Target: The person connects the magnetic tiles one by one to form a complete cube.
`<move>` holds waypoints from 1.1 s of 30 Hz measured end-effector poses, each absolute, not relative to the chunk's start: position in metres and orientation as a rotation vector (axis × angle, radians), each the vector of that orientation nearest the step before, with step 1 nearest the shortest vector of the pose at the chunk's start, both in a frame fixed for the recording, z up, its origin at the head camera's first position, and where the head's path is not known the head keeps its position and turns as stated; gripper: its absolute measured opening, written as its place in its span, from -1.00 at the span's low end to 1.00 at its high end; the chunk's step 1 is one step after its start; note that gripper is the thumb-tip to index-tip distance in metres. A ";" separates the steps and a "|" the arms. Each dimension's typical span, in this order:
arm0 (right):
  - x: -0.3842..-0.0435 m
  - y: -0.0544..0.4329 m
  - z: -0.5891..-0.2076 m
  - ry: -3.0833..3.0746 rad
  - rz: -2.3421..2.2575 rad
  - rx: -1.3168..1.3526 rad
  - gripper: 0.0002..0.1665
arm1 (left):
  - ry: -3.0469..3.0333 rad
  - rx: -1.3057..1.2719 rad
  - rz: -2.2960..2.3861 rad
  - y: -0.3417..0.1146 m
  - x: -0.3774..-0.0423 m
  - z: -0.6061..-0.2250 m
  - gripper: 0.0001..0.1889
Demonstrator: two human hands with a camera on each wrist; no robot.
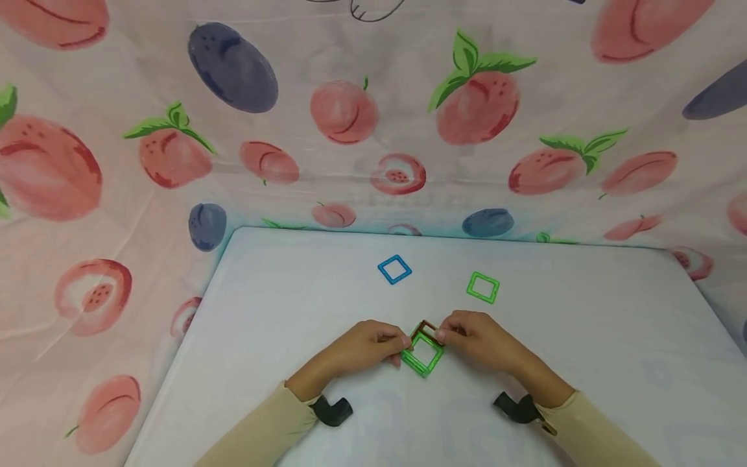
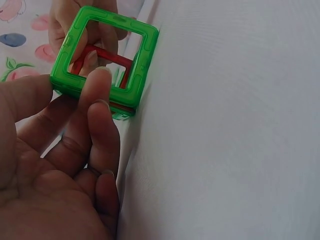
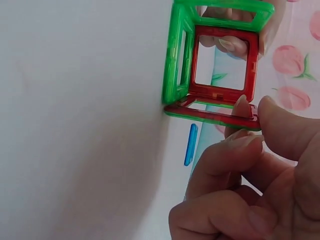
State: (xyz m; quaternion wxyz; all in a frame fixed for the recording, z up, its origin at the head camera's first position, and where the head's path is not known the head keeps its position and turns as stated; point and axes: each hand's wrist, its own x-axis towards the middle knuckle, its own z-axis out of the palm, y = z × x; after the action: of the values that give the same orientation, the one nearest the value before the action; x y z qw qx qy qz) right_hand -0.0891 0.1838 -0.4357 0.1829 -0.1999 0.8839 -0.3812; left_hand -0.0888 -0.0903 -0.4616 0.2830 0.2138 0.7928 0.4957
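Observation:
Green and red square magnetic tiles stand joined at their edges like a box between the two hands. A green tile [image 2: 122,95] faces the left wrist view, with a red tile [image 2: 102,52] behind it. My left hand [image 1: 373,347] grips the box by its green side, thumb on one edge and fingertips at the frame. My right hand [image 1: 481,340] pinches the edge of a red tile [image 3: 215,117] between thumb and fingers. In the right wrist view, another red tile [image 3: 220,93] adjoins it, and a green tile [image 3: 171,70] forms a neighbouring wall.
A loose blue square tile [image 1: 403,277] lies farther back on the white table [image 1: 280,279]. Right of it rests a loose green square tile [image 1: 494,293]. A fruit-patterned cloth [image 1: 350,168] hangs along the table's back and left side.

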 end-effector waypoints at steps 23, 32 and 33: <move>-0.098 0.173 -0.441 2.743 -1.045 -0.599 -0.90 | 2.054 0.491 1.411 -0.091 -0.092 -0.464 -0.56; -0.107 0.173 -0.442 2.697 -1.020 -0.540 -0.80 | 2.103 0.555 1.382 -0.090 -0.090 -0.467 -0.54; -0.110 0.175 -0.441 2.722 -1.005 -0.511 -0.77 | 2.107 0.560 1.380 -0.090 -0.090 -0.466 -0.55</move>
State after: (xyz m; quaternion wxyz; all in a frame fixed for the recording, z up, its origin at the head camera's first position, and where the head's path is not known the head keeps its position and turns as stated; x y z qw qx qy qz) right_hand -0.1096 0.1752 -0.4407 0.0976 -0.1727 0.9194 -0.3396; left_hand -0.0902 -0.0900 -0.4664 0.2769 0.2087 0.7847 0.5138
